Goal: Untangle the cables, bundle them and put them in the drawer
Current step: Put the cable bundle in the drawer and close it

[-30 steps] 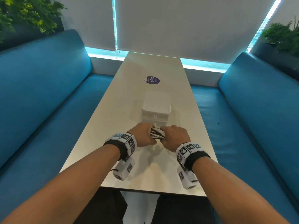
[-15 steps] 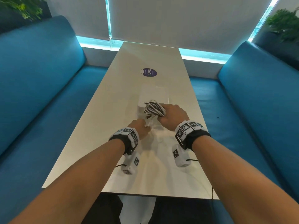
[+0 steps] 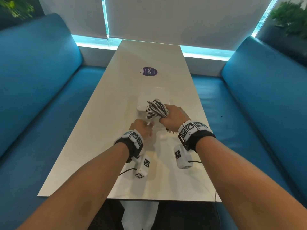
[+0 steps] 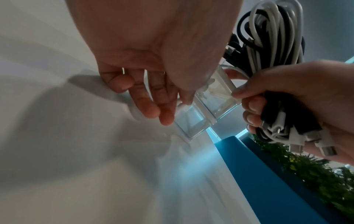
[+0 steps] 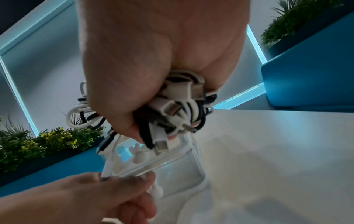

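A bundle of black and white cables [image 3: 157, 108] is gripped in my right hand [image 3: 172, 118], just above a small white drawer box [image 3: 149, 98] in the middle of the table. From below, the bundle [image 5: 180, 109] shows several plug ends sticking out under my fist. The box's clear drawer [image 4: 214, 104] is pulled out toward me. My left hand [image 3: 142, 128] pinches the drawer's [image 5: 178, 171] front edge, thumb on top and fingers below. One white plug [image 3: 150, 123] hangs down beside my left fingers.
The long white table [image 3: 116, 146] runs away from me, with a round purple sticker [image 3: 148, 71] beyond the box. Blue benches [image 3: 41, 97] flank both sides, and plants stand behind them. The table's near edge is just under my forearms.
My right hand has lifted the bundle from in front of the box to above it. My left hand let go of the bundle and took hold of the drawer front.
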Motion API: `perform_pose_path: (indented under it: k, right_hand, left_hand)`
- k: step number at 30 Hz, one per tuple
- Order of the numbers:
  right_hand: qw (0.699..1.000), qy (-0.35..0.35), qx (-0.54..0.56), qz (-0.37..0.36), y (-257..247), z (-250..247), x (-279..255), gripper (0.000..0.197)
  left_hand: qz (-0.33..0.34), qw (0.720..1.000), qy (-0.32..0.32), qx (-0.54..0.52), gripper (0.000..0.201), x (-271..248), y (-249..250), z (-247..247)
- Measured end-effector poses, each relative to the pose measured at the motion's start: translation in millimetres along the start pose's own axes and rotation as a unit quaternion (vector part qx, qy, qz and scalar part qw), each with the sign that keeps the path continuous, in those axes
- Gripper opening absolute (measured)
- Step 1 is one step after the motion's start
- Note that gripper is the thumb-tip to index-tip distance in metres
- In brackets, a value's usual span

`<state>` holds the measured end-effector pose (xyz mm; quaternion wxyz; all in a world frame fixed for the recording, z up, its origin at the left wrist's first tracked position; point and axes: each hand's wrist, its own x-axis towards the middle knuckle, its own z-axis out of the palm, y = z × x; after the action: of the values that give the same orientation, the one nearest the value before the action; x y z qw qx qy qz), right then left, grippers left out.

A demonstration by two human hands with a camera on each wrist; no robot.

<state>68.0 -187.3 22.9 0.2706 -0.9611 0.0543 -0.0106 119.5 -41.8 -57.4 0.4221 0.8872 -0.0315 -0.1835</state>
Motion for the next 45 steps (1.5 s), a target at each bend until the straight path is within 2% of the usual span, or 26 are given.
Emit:
perform_pose_path:
  k: [3, 9, 11, 13, 19, 22, 26, 29, 30, 34, 36, 45]
  right_hand:
    - [1.0, -0.004, 0.02, -0.011, 0, -6, -5, 0.016]
    - [0.999, -0.025, 0.041, -0.006, -4, -10, -10, 0.011]
    - [0.999, -0.027, 0.041, -0.006, -5, -10, -13, 0.014]
    - [0.998, -0.027, 0.048, -0.007, -7, -12, -17, 0.014]
    - [0.998, -0.02, 0.054, -0.004, -6, -7, -24, 0.007]
    - [0.999, -0.015, 0.046, 0.001, -6, -5, -24, 0.01]
    - [1.0, -0.002, 0.022, 0.005, -3, 3, -22, 0.023]
    - [1.0, 0.01, 0.013, 0.011, -2, 8, -23, 0.026]
    - [1.0, 0.012, 0.008, 0.014, -2, 9, -24, 0.026]
    - [1.0, 0.017, -0.014, 0.022, -4, 10, -23, 0.028]
    - [0.999, 0.015, -0.028, 0.022, -5, 11, -23, 0.027]
    - [0.995, 0.019, -0.097, 0.016, -3, 15, -24, 0.026]
  left_hand:
    - [-0.029, 0.999, -0.006, 0.029, 0.052, -2, -1, -1]
    - [-0.076, 0.993, -0.039, -0.081, 0.03, -8, 1, 2]
    - [-0.084, 0.989, -0.047, -0.113, 0.027, -13, 0, 5]
    - [-0.124, 0.981, -0.048, -0.14, 0.026, -20, 1, 2]
    - [-0.17, 0.965, -0.089, -0.181, 0.014, -39, 4, -5]
    - [-0.164, 0.972, -0.103, -0.133, 0.021, -48, 1, -11]
    - [-0.12, 0.988, -0.084, 0.05, 0.049, -53, -3, -37]
    - [-0.102, 0.992, -0.047, 0.059, 0.058, -44, -4, -58]
    - [-0.088, 0.994, -0.029, 0.06, 0.058, -43, -3, -63]
    - [-0.003, 0.992, 0.013, 0.123, 0.036, -43, 0, -61]
    - [0.01, 0.986, 0.019, 0.163, 0.024, -45, -3, -53]
    - [0.012, 0.96, -0.1, 0.262, 0.027, -51, -1, -71]
